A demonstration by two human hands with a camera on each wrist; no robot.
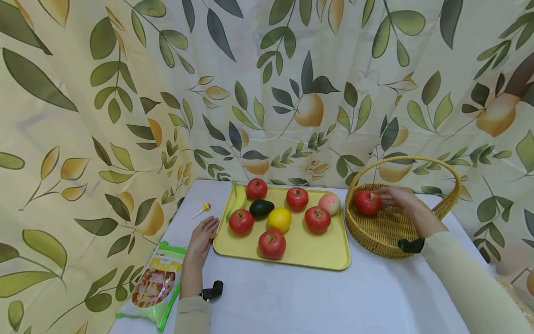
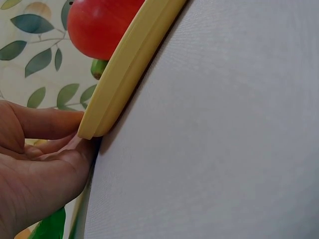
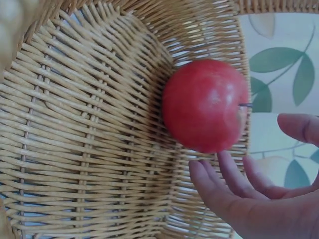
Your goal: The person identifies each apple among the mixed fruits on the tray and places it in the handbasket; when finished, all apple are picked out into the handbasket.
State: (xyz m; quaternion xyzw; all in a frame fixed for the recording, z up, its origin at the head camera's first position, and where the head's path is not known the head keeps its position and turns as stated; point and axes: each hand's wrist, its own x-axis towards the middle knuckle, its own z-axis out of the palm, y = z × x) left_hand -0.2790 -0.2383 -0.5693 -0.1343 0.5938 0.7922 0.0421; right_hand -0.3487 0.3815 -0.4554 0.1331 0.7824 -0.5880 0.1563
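Inside the wicker basket, a red apple rests against the far left wall. My right hand reaches in beside that apple, its fingers spread and loosely bent around nothing; in the right wrist view the fingertips are right at the apple's side. At the left, my left hand lies along the yellow tray, fingers mostly straight, touching the rim near its front left corner. The tray carries several red apples, a banana, an avocado, a yellow lemon-like fruit and a pink peach.
A lollipop lies on the white table left of the tray. Near the left edge is a green-edged plastic food bag. The basket's tall handle arches over it. A leaf-patterned curtain hangs behind.
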